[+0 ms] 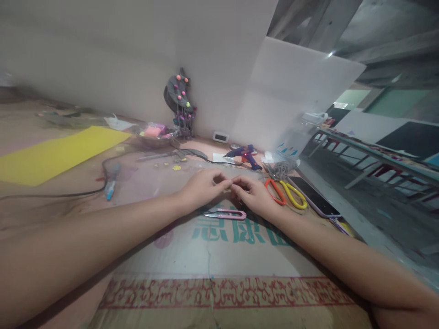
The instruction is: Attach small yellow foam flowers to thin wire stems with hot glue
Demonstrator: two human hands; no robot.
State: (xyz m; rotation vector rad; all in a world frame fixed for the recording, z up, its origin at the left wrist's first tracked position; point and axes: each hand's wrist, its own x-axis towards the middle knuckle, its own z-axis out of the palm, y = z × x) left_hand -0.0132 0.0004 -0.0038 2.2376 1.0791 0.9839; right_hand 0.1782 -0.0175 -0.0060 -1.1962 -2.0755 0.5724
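My left hand (206, 187) and my right hand (252, 194) meet over the middle of the table, fingertips pinched together. Whatever sits between them is too small and too covered by the fingers to name. Just below the hands lies a pair of pink thread snips (228, 214), its blades pointing left. To the right of my right hand rest scissors with one orange and one yellow handle (290, 194). Beyond the fingers, a blue glue gun (245, 155) with a small red light lies on its side. Left of them is a small yellow flower-shaped piece (176, 168).
A yellow sheet (61, 155) covers the left side, near a black cable (68, 195) and a blue-tipped pen (110, 185). A clear bowl (159, 137) holds coloured pieces. Against the board leans a grey crescent ornament (178, 93). A phone (315, 196) lies along the right edge.
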